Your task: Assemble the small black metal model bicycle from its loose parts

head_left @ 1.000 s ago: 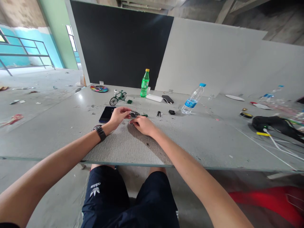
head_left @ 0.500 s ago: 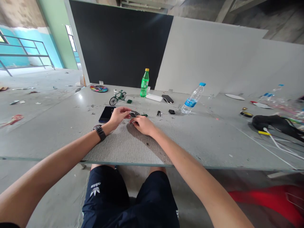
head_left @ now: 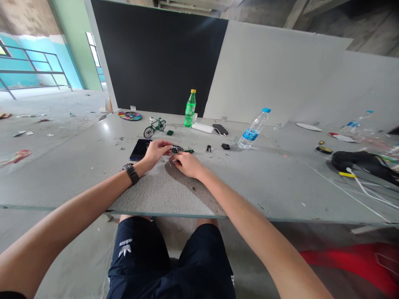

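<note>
My left hand (head_left: 156, 152), with a dark watch on its wrist, has its fingers pinched at the near end of a small model bicycle part (head_left: 177, 148). The part looks dark, with a wheel-like curve, and is partly hidden by my fingers. Just beside it, my right hand (head_left: 188, 164) is closed low over the table, thumb and fingertips together. What they pinch, if anything, is too small to make out. A thin green piece (head_left: 189, 151) shows beyond the right knuckles. Behind, a green model bicycle (head_left: 155, 128) stands upright.
A dark phone (head_left: 139, 149) lies by my left hand. Small black pieces (head_left: 208, 148) and a black block (head_left: 225, 146) lie to the right. Farther back are a green bottle (head_left: 190, 109), a white power bank (head_left: 202, 128) and a water bottle (head_left: 254, 128). Black tape (head_left: 324, 150) sits far right.
My right fingertips have shifted very slightly left. Both hands otherwise stay around the same spot, and the objects on the table have not moved.
</note>
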Tool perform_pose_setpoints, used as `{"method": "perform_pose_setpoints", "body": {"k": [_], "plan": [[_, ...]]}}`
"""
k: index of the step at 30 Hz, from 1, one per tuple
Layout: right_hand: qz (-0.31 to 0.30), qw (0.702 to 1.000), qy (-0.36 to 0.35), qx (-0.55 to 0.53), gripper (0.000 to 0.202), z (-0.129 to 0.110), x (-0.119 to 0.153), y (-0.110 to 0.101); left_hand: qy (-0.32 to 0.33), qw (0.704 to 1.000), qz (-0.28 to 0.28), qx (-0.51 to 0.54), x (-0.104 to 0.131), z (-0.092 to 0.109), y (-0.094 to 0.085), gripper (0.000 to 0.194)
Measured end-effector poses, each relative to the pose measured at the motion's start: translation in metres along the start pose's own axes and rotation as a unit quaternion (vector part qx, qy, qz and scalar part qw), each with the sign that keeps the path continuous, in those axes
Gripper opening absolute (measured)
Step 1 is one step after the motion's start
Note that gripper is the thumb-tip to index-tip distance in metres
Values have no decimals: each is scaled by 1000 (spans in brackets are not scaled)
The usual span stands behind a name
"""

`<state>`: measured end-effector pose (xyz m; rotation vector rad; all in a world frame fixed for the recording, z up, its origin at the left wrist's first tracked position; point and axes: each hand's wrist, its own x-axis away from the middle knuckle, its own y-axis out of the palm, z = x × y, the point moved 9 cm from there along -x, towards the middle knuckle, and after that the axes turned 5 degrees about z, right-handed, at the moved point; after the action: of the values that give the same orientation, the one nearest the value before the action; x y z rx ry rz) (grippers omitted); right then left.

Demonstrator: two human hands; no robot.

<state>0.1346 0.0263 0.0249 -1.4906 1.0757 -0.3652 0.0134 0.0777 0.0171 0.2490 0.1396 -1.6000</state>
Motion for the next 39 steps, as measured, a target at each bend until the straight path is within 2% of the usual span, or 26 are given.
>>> {"method": "perform_pose_setpoints", "body": {"k": [15,23,28,33,39], "plan": [[-21,1000,8,13,31,-4,1,0,8,1000,-2,4,-2,-2,0,7],[-12,1000,-3,-6,29,-5,1,1,14,1000,19,-1,-5,-4,-5,11],[38,999,-3,-24,32,1,-1,-15,5,1000,13,-5,-2,-1,-4,11],[91,995,33,-25,33,12,1,-37,20,1000,6,-24,1,5,-1,15],[88,995,49,-2,33,13,1,-40,71,995,-20,-65,1,8,5,17]]}}
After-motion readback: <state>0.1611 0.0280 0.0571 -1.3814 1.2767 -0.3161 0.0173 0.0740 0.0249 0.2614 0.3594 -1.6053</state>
